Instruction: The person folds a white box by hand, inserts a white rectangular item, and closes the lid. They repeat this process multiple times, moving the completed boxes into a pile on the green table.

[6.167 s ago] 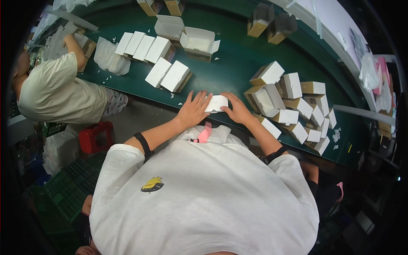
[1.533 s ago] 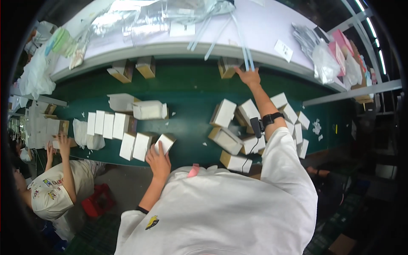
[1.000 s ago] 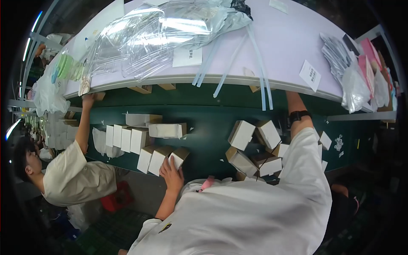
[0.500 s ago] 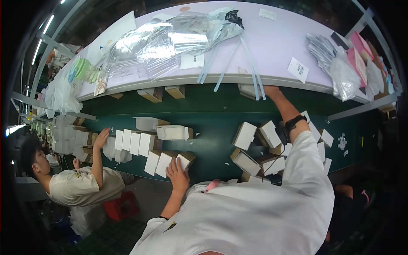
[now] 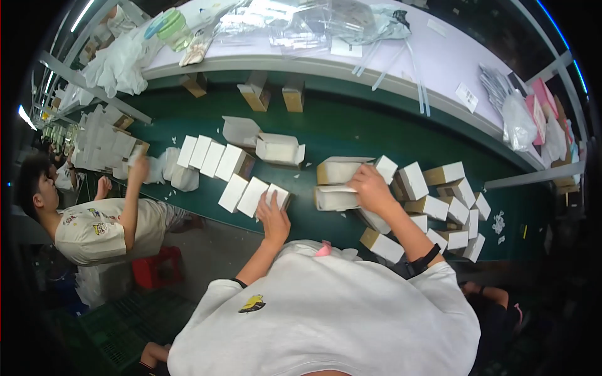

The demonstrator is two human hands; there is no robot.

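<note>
On the green work surface, my left hand [image 5: 274,220] is closed over the near end of a small white box [image 5: 278,197], the rightmost of a short row of closed boxes [image 5: 253,195]. My right hand [image 5: 372,189] grips the edge of an open white-and-brown box [image 5: 335,198], its fingers bent over the rim. Touching that one on its far side is another open box [image 5: 342,170]. Part of a further box [image 5: 375,220] shows under my right wrist. What the open boxes contain cannot be made out.
Many white-and-brown boxes [image 5: 456,210] lie scattered at the right. Open boxes [image 5: 279,150] and a closed row [image 5: 210,158] stand further left. A raised pale shelf [image 5: 301,62] bears clear plastic sheets [image 5: 282,25]. A co-worker [image 5: 103,219] works at the left.
My right hand has come back from under the shelf edge toward me and now grips an open box. My left hand stays on its box. The view has shifted; the co-worker's arm has moved.
</note>
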